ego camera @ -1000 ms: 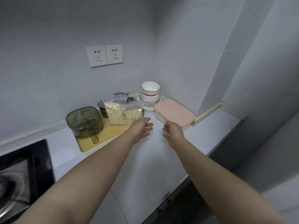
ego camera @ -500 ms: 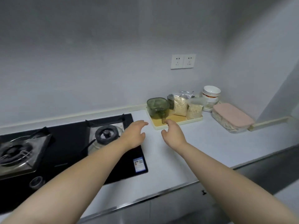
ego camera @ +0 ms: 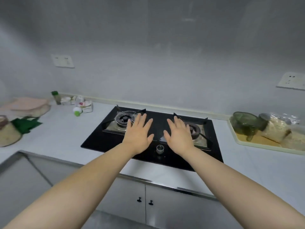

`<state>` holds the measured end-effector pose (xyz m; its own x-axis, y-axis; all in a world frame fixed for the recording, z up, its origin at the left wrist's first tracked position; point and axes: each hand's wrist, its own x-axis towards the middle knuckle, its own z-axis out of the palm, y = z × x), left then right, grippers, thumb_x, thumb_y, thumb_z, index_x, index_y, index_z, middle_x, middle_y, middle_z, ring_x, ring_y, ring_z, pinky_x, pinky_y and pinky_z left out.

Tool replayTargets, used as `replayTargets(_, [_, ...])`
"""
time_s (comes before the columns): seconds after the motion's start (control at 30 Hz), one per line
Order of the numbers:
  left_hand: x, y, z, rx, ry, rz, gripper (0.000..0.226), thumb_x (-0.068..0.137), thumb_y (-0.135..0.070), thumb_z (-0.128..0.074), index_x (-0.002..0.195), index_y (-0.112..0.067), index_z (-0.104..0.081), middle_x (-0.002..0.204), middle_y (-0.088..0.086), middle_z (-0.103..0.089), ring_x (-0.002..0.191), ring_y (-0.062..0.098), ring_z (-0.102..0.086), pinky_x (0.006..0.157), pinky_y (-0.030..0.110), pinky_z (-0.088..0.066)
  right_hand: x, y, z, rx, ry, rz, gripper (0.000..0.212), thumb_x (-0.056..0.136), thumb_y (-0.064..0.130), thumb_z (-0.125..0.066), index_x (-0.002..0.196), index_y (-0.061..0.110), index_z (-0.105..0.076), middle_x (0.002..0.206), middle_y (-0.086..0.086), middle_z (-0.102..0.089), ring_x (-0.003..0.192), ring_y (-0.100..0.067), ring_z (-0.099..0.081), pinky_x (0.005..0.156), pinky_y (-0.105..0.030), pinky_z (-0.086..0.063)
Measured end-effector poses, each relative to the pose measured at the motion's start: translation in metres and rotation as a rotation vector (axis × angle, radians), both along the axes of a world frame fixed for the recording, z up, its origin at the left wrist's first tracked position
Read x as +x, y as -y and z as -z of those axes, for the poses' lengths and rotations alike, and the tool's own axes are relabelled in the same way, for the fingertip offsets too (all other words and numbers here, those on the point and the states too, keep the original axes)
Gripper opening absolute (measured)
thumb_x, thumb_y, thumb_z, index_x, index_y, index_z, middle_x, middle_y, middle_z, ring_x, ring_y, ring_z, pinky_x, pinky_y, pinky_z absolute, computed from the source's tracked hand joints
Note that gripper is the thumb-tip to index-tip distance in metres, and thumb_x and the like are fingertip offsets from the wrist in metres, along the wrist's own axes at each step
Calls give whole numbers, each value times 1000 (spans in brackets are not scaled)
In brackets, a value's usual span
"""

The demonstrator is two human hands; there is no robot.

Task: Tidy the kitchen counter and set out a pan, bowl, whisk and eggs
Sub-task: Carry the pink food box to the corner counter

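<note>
Both hands are out flat over the black glass two-burner gas hob (ego camera: 158, 116). My left grip (ego camera: 137, 134) has its fingers straight and spread apart, palm down, with nothing in it, and the fingertips reach the edge of the hob's left burner (ego camera: 123, 120). My right grip (ego camera: 179, 136) is the same, spread wide and holding nothing, just beside the right burner (ego camera: 194, 129). I can't tell if either palm actually touches the glass. The small round metal knob (ego camera: 160, 148) at the hob's front edge sits between my wrists.

The white kitchen surface (ego camera: 62, 133) I'm tidying runs out on both sides of the hob. Right of the hob there's a cream-rimmed tray (ego camera: 257, 144) with a green see-through plastic jug (ego camera: 244, 123) and clear bags of pale flakes (ego camera: 277, 129) on it. Left of the hob, well apart from it, is a crumpled green cloth (ego camera: 26, 124). Behind that is a pink-lidded container (ego camera: 29, 104), all kinda blurry.
</note>
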<state>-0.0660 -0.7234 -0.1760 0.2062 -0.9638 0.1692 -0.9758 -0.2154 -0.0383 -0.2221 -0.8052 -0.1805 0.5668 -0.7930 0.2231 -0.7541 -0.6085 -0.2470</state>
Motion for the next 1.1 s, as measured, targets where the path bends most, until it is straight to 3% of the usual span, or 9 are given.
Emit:
replayTargets(0.13, [49,-34,1,-43,19,-123,63,97,-50,-29,152,-23,-11,160,7,0,147,26,8,115,55,-4,61,-12,0,-69,-78,-114,61,98,45,-32,152,20,-15,160,-8,-8,147,-25,-5,118,-49,-6])
replayTargets(0.43, [174,-77,18,12,71,-385,66,98,-52,-24,152,-24,2,159,8,12,145,28,17,114,56,3,216,-20,14,-154,-121,-325,65,97,50,-29,152,17,-15,159,-9,-10,147,-25,-6,117,-50,-5])
replayTargets(0.73, [319,-63,6,93,95,-526,67,98,-53,-20,152,-23,5,159,6,15,145,27,18,115,56,4,384,12,17,-155,-144,-460,66,98,51,-23,152,17,-6,160,-9,-1,147,-24,2,117,-51,-2])
replayTargets(1.1, [445,-87,26,213,141,-657,66,97,-54,-17,152,-24,3,159,6,12,146,28,16,114,57,4,535,4,31,-113,-111,-645,62,98,49,-25,151,19,-14,160,-8,-6,147,-24,0,117,-49,0])
